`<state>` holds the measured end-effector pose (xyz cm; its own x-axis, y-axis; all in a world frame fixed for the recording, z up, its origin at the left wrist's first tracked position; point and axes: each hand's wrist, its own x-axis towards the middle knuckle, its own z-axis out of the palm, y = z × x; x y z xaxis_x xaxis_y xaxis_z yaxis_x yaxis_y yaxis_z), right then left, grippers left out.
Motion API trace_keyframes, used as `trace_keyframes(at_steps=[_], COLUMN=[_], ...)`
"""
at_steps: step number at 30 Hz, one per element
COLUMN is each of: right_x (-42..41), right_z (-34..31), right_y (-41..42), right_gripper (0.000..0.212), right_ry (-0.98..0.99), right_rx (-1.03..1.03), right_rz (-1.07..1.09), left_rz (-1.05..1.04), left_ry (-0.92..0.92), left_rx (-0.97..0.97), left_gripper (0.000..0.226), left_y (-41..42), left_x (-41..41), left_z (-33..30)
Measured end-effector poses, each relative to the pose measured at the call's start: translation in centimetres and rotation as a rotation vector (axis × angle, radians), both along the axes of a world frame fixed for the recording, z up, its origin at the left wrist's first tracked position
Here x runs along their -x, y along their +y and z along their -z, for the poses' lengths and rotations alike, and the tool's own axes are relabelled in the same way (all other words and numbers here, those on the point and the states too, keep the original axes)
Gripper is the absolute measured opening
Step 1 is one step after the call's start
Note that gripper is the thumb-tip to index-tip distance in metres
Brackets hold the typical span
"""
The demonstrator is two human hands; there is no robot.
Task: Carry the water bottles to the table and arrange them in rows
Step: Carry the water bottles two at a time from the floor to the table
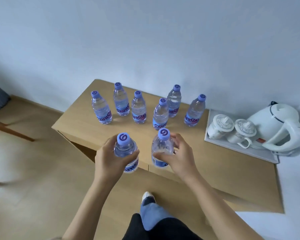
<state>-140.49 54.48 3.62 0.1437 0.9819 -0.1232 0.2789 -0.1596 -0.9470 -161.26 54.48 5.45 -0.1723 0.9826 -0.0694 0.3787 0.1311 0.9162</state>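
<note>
Two hands reach out over the near edge of the light wooden table (215, 170). Left hand (107, 158) wraps around one clear plastic water bottle with a purple cap (126, 149); right hand (180, 156) wraps around another (162, 146). Six more bottles (139, 108) stand near the far edge. Labels read "Ganten".

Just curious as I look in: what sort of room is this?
Probably a hotel or guest room: a white tray holds an electric kettle and two lidded cups, beside small water bottles on a wooden table.
</note>
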Motion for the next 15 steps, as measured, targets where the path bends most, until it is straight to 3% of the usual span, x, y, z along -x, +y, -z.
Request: trace_keyframes(at_steps=[5, 15], right_x=[-2.3, -5.5], right_z=[1.9, 4.9], right_y=[5.0, 11.2], right_gripper=[0.058, 0.062], right_ry=[-0.029, -0.136], right_rx=[0.041, 0.133], right_rz=[0.124, 0.253], left_rz=[0.075, 0.086], left_ry=[-0.032, 0.085], left_rx=[0.045, 0.084], left_gripper=[0.045, 0.047], left_y=[6.5, 14.1], left_x=[-2.4, -4.1], left_z=[2.0, 5.6])
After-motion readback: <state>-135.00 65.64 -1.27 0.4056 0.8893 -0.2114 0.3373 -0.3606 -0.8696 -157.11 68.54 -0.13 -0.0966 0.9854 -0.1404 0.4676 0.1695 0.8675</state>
